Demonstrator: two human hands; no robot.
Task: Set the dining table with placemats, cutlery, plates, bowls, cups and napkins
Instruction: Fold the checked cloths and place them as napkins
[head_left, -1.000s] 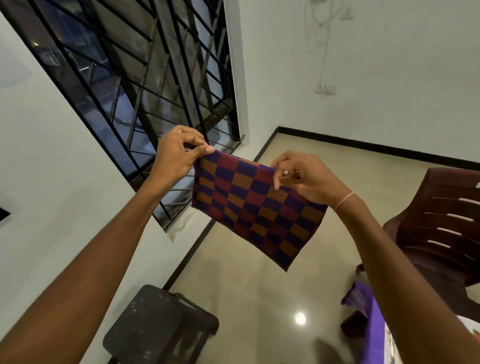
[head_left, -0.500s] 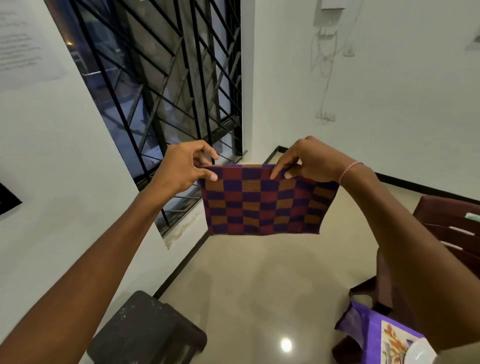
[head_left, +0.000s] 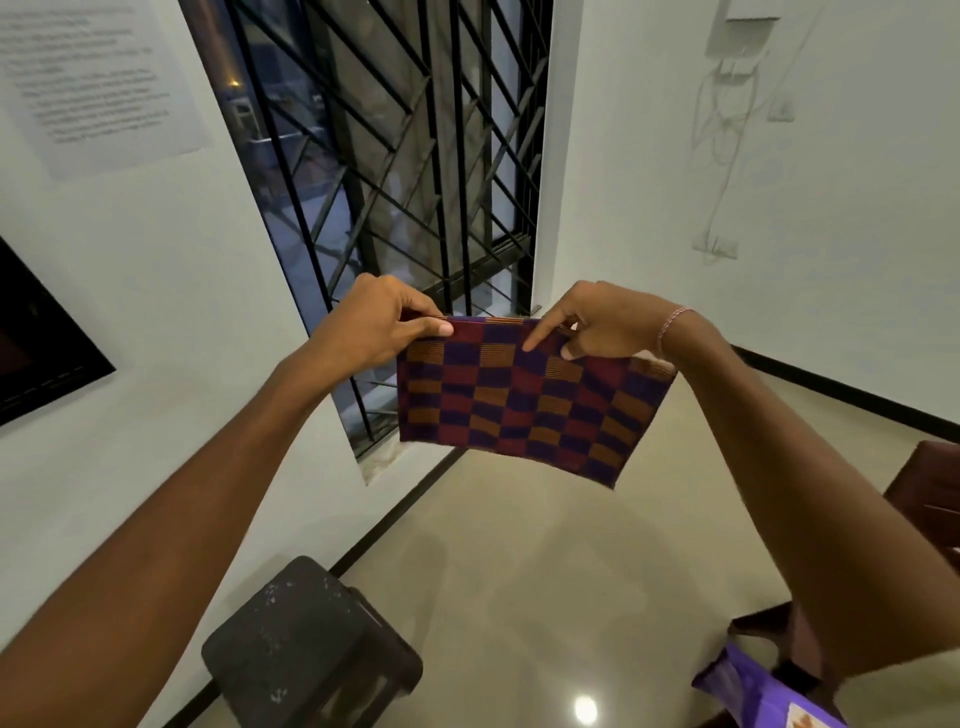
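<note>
Cloth: a folded checked cloth (head_left: 524, 400), purple, maroon and orange, probably a napkin, hangs in the air at the centre of the frame, in front of the barred window (head_left: 415, 156) and clear of any surface.
Long axis: left to right across the frame, the top edge nearly level and the lower right corner hanging lowest.
Left hand: the left hand (head_left: 379, 325) pinches the top left corner, thumb in front and fingers curled behind.
Right hand: the right hand (head_left: 602, 325) grips the top edge right of its middle, with the forefinger laid along the front and pointing left.
Table: only a purple-covered corner of the table (head_left: 737, 680) shows, at the lower right of the frame, well below the cloth and under the right forearm.
Nearer hand: the right one, as I judge it, so the cloth has to travel down and to the right.
Change: half a second ago the bottom edge hung level; now its right end sags, and both hands hold much the same spots on the top edge.
</note>
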